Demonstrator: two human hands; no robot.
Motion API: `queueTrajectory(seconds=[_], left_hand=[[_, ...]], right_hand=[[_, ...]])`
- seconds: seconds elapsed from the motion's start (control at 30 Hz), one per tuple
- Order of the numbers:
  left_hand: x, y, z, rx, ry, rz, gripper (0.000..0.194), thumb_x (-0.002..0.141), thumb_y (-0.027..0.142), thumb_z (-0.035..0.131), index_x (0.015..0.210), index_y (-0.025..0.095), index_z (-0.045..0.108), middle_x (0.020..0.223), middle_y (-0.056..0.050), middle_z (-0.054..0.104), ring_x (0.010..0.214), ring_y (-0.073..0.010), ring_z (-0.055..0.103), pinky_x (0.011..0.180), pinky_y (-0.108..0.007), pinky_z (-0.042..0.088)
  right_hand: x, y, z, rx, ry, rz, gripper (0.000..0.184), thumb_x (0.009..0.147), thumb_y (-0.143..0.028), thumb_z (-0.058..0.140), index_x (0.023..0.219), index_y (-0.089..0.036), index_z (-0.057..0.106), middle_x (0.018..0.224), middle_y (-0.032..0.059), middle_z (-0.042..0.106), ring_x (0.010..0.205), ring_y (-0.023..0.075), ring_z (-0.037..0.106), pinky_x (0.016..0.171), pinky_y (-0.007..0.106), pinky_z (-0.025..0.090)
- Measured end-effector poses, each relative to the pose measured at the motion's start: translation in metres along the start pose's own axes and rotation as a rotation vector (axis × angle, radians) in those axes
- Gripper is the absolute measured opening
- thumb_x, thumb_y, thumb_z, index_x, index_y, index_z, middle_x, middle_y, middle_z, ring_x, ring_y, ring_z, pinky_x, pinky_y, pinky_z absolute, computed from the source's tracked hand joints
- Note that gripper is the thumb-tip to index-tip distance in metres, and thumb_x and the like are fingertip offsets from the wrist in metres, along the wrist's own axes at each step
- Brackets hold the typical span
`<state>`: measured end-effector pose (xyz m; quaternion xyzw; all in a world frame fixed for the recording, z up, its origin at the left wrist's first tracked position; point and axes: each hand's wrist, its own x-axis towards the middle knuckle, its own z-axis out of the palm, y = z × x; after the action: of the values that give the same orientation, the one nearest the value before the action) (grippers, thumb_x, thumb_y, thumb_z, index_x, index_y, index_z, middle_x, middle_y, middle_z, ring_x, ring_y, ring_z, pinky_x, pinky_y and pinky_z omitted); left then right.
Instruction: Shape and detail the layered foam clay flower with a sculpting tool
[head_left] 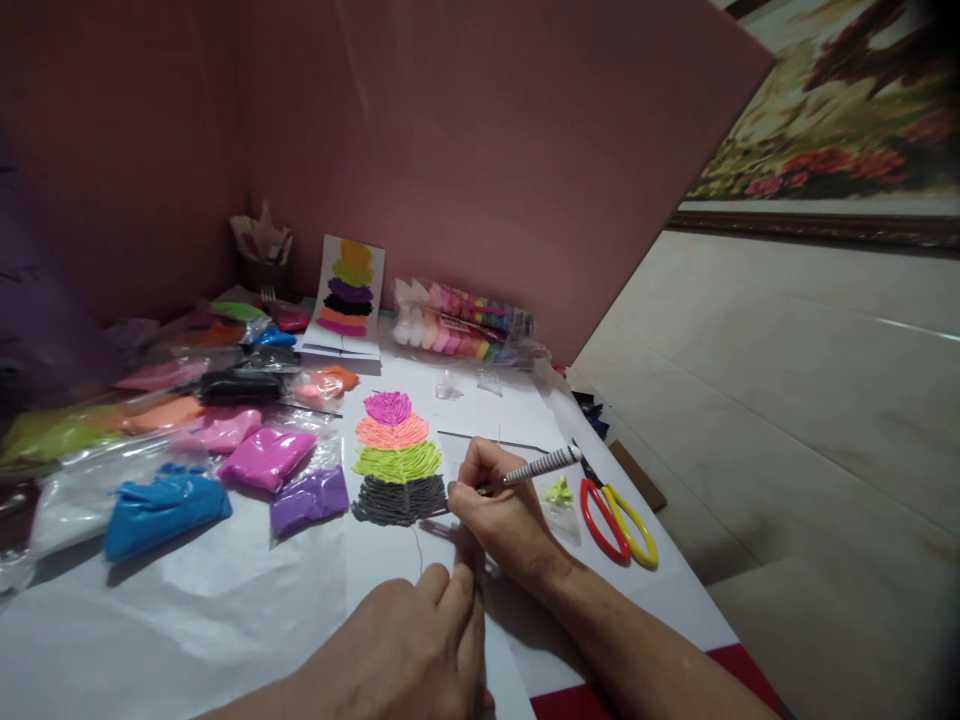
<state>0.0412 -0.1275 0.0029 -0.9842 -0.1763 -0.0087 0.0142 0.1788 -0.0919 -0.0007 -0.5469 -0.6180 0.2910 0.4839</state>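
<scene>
Beside pink-orange-lime-charcoal ridged clay stack (398, 462), R hand (499, 505) pinches b/w pen-shaped tool (541, 466); L hand (412, 630) curled, hold unclear; 4 bands prob. done, thin line (419, 546) below bare.

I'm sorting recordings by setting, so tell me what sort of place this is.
Probably a craft table in a home: there are packets of bright, clay-like material, a layered colourful design lying flat, and a large framed picture on the wall.

By the right edge of the surface (675, 600), smooth plastic scissor handles (609, 508); towards its left edge, glossy, crinkled plastic bags (169, 510); between, matt, ridged clay (397, 462) on paper (375, 545).
</scene>
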Motion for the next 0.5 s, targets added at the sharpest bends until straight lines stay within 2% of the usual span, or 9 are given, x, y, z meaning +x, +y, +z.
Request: queueTrajectory(seconds=[0.37, 0.5], left_hand=[[0.0005, -0.0002, -0.0006, -0.03, -0.022, 0.007, 0.032, 0.09, 0.027, 0.051, 0.111, 0.006, 0.063, 0.097, -0.016, 0.068, 0.074, -0.0288, 0.064, 0.049, -0.039, 0.057], [-0.0011, -0.0006, 0.0011, -0.001, -0.01, 0.01, 0.038, 0.091, 0.03, 0.049, 0.117, 0.004, 0.06, 0.104, -0.019, 0.067, 0.075, -0.0286, 0.064, 0.05, -0.038, 0.057]], right_hand=[[-0.0004, 0.0006, -0.0017, 0.0, -0.066, -0.023, 0.02, 0.068, -0.015, 0.055, 0.057, -0.02, 0.039, 0.051, -0.0082, 0.035, 0.047, 0.0069, 0.03, 0.042, 0.021, 0.022], [0.0003, 0.0001, -0.0009, -0.016, -0.049, -0.006, 0.02, 0.068, -0.015, 0.055, 0.057, -0.019, 0.038, 0.049, -0.0084, 0.036, 0.046, 0.0065, 0.03, 0.042, 0.02, 0.022]])
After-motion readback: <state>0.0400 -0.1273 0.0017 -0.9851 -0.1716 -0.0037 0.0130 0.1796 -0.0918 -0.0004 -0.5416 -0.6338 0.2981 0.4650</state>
